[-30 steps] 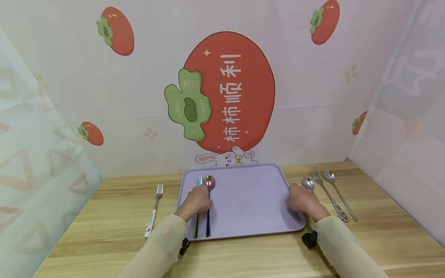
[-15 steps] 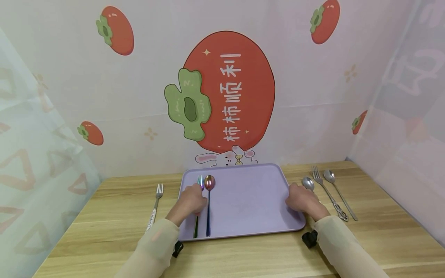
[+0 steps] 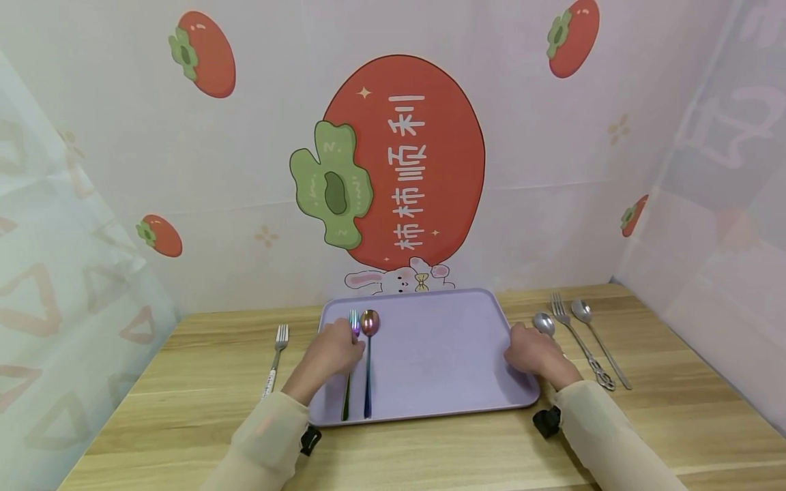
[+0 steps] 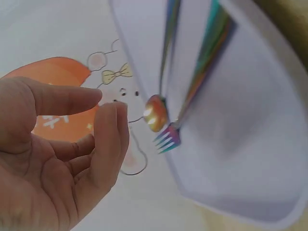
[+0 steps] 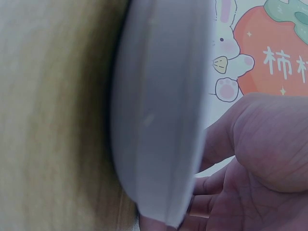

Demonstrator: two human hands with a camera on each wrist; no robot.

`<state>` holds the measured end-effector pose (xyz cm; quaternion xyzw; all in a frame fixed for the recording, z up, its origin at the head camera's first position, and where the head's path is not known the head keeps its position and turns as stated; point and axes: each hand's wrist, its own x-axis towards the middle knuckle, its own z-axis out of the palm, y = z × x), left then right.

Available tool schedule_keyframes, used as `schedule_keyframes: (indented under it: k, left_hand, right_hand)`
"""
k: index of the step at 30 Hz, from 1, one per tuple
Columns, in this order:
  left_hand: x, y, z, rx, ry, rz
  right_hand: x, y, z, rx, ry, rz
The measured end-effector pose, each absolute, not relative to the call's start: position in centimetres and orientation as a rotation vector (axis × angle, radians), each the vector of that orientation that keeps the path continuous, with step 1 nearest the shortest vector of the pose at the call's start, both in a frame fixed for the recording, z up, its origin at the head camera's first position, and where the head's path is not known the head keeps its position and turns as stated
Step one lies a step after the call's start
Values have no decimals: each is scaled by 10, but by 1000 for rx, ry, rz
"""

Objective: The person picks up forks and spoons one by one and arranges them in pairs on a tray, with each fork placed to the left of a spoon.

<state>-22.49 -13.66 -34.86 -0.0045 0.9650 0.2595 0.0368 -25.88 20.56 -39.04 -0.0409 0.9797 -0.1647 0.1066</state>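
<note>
A lilac tray (image 3: 442, 361) lies on the wooden table, carrying a rainbow-coloured fork (image 3: 346, 404) and a matching spoon (image 3: 370, 323) side by side near its left end. My left hand (image 3: 331, 351) hovers over the tray's left side and covers the middle of the fork. In the left wrist view, thumb and index finger of this left hand (image 4: 62, 159) stand apart with nothing between them. My right hand (image 3: 534, 351) grips the tray's right rim; in the right wrist view its fingers curl round the tray edge (image 5: 159, 120), partly hidden by it.
A fork with a white patterned handle (image 3: 281, 339) lies left of the tray, its handle end behind my left sleeve. Right of the tray lie a silver spoon (image 3: 544, 323), a silver fork (image 3: 577, 335) and another spoon (image 3: 582, 312). A printed cloth wall (image 3: 245, 170) stands behind.
My left hand has shifted left, away from the rainbow spoon, whose handle is now uncovered. The left sleeve now covers part of the white-handled fork. My right hand and the tray have not moved.
</note>
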Motion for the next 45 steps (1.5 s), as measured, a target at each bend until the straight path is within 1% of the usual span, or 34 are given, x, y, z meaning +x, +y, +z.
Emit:
schedule_keyframes:
  k: [11, 17, 29, 38, 45]
  left_hand:
    - [-218, -147, -317, 106, 3109, 928]
    - [-215, -150, -308, 112, 3190, 937]
    - [-213, -161, -311, 44, 3175, 958]
    - [-210, -188, -317, 77, 3204, 918]
    - [-205, -213, -323, 50, 3237, 870]
  right_hand:
    - [-259, 206, -391, -120, 2877, -493]
    - [-259, 206, -391, -118, 2878, -496]
    - [-258, 205, -390, -109, 2877, -485]
    - [-258, 205, -390, -106, 2874, -479]
    - [-258, 205, -389, -105, 2875, -476]
